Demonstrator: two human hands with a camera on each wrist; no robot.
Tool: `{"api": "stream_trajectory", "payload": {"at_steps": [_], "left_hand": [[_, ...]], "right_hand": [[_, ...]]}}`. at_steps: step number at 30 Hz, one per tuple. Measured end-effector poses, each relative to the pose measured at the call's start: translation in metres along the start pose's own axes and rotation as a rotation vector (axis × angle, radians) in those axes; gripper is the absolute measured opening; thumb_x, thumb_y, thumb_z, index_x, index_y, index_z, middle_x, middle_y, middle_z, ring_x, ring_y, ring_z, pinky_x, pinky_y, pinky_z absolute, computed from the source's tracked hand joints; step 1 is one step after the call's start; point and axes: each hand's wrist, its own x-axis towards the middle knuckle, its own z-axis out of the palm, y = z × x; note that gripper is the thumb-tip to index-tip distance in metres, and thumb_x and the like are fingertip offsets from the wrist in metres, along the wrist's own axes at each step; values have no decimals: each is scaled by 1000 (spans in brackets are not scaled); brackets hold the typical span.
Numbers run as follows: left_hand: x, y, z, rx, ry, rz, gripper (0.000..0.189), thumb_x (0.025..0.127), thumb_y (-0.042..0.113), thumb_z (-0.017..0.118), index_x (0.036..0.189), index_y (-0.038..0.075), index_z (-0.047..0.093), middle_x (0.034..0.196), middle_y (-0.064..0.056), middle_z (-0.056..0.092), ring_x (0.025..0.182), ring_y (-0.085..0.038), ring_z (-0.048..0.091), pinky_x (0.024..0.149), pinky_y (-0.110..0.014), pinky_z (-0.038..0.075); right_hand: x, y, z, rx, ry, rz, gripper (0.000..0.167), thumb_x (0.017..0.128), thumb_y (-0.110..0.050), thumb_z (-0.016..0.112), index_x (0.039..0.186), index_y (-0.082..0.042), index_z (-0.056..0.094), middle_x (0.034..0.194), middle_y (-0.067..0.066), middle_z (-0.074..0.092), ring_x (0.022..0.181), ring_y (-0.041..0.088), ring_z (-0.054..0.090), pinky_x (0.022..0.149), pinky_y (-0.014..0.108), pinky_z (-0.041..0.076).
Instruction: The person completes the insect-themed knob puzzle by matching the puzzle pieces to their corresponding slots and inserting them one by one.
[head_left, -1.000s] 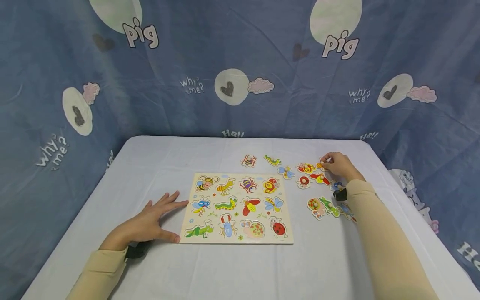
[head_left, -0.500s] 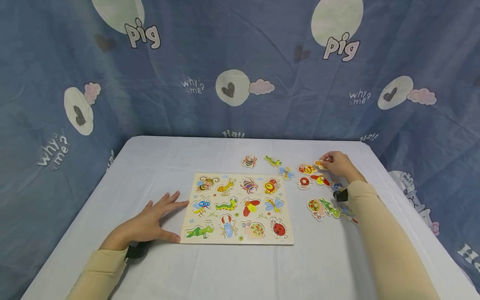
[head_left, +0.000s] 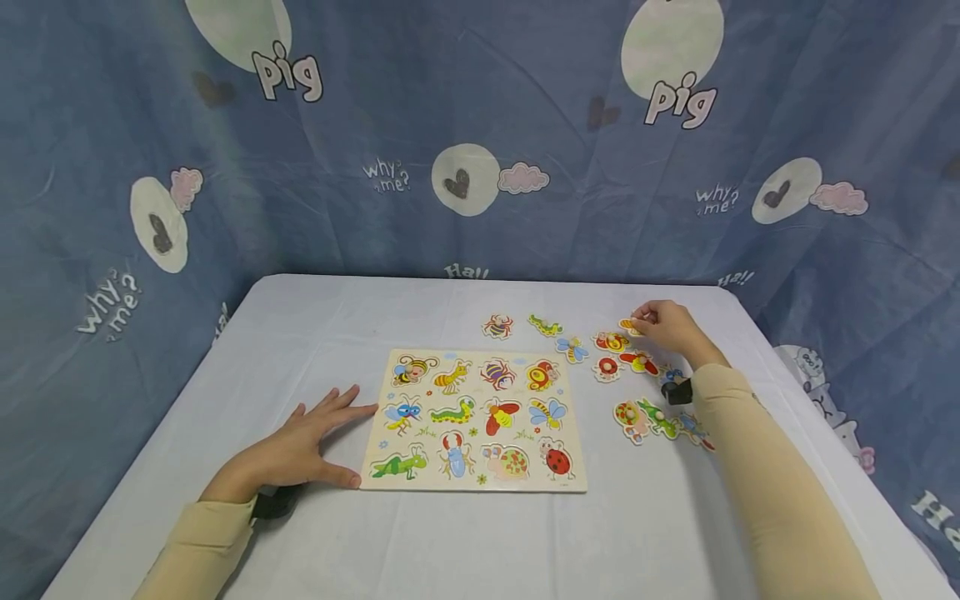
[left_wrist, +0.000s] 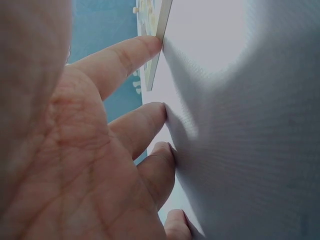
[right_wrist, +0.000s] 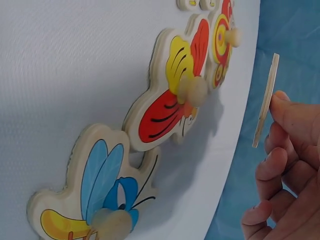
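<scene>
My left hand (head_left: 296,446) lies spread at the left edge of a wooden insect puzzle board (head_left: 375,479), thumb and index finger at its side. In the left wrist view, the index fingertip meets the board's edge (left_wrist: 159,50). My right hand (head_left: 671,325) pinches a small yellow-orange puzzle piece (head_left: 628,327) at the back right. Seen edge-on in the right wrist view, the thin piece (right_wrist: 266,100) is off the table. Below that hand are a red-and-yellow winged insect piece (right_wrist: 167,115) and a blue-winged mosquito piece (right_wrist: 102,175), both with wooden knobs.
Several loose pieces lie right of the board, among them a snail (head_left: 628,414), a grasshopper (head_left: 658,419) and a ladybird (head_left: 607,367). Behind the board are a spider (head_left: 497,326), a caterpillar (head_left: 545,325) and a dragonfly (head_left: 573,349). A patterned blue cloth (head_left: 337,225) hangs behind the table.
My right hand has shifted a little to the left with the pinched piece, which now shows further left, behind the other pieces. The left hand stays at the board's edge.
</scene>
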Motion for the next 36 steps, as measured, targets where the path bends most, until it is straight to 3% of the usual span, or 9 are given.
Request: {"api": "stream_trajectory", "payload": {"at_steps": [17,36], "left_hand": [[-2,1,1,-25,-3,4,106,68,44,100,159,21,53,178,-25,20,164,-56,6,120,-86,-4],[-1,0,0,11,6,6,105,68,48,99,160,25,52,178,-24,21,164,-56,9,121,-86,-1]], "right_hand": [[-3,-16,2,22,14,-23,23,110,-19,62,118,2,67,98,14,67,86,24,59,75,33,46],[-5,-38,9,13,28,-89,24,109,-19,63,118,2,69,97,14,68,85,23,57,74,30,47]]}}
